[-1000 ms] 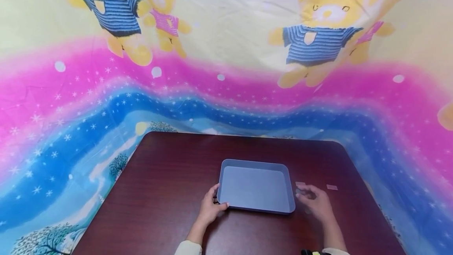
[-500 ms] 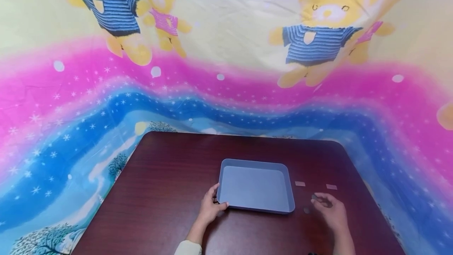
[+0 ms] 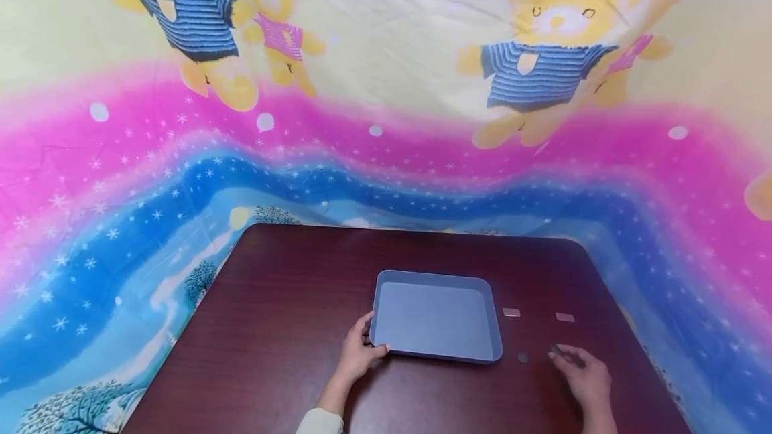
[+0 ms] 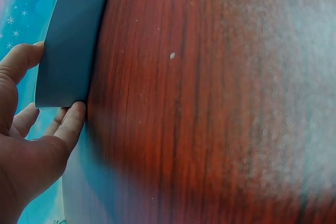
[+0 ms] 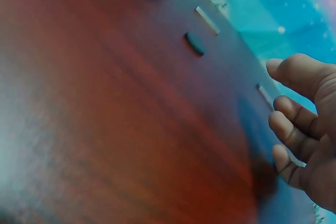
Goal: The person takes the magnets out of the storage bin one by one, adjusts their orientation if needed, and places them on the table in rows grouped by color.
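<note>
A shallow grey rectangular tray lies on the brown table. My left hand grips its near left corner, thumb at the front side and fingers around the left side. In the left wrist view, fingertips press against the tray's wall. To the right of the tray, my right hand pinches a small dark disc at its fingertips, low over the table. The right wrist view hides this piece behind the fingers. Another dark disc lies flat between tray and hand.
Two small pale rectangular pieces lie beyond the discs, one near piece beside the tray and one piece farther right. The brown table has rounded far corners. Behind it hangs a cloth printed with bears.
My right hand has moved right and toward me, away from the tray's right side, carrying the dark disc. The other disc and near pale piece came into full view. The left hand stays put.
</note>
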Available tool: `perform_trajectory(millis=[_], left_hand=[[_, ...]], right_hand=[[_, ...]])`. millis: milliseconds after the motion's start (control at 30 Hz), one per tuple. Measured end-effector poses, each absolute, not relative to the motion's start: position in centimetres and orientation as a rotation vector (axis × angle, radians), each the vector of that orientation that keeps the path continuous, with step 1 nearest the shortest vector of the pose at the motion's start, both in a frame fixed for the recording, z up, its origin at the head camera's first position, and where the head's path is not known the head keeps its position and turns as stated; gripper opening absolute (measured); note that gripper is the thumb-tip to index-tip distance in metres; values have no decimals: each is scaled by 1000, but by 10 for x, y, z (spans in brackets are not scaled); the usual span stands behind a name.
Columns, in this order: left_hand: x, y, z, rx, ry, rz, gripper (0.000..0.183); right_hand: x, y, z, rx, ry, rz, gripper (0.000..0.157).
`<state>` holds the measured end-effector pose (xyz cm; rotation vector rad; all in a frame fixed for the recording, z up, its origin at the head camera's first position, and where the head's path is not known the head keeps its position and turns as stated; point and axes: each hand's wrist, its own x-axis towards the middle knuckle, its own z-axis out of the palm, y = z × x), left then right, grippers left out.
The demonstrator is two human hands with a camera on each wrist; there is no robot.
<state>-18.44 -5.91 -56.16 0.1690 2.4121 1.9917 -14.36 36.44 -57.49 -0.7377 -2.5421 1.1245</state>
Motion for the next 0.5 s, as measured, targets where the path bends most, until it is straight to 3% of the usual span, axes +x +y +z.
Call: perform_trajectory(millis=[267, 500], left_hand=[[-189, -60, -578, 150, 2435, 1942, 77], [-182, -60, -553, 162, 2407, 1977, 74]], right_hand=[[-137, 374, -591, -902, -2440, 1090, 47], [-137, 383, -599, -978, -2383, 1098, 47]])
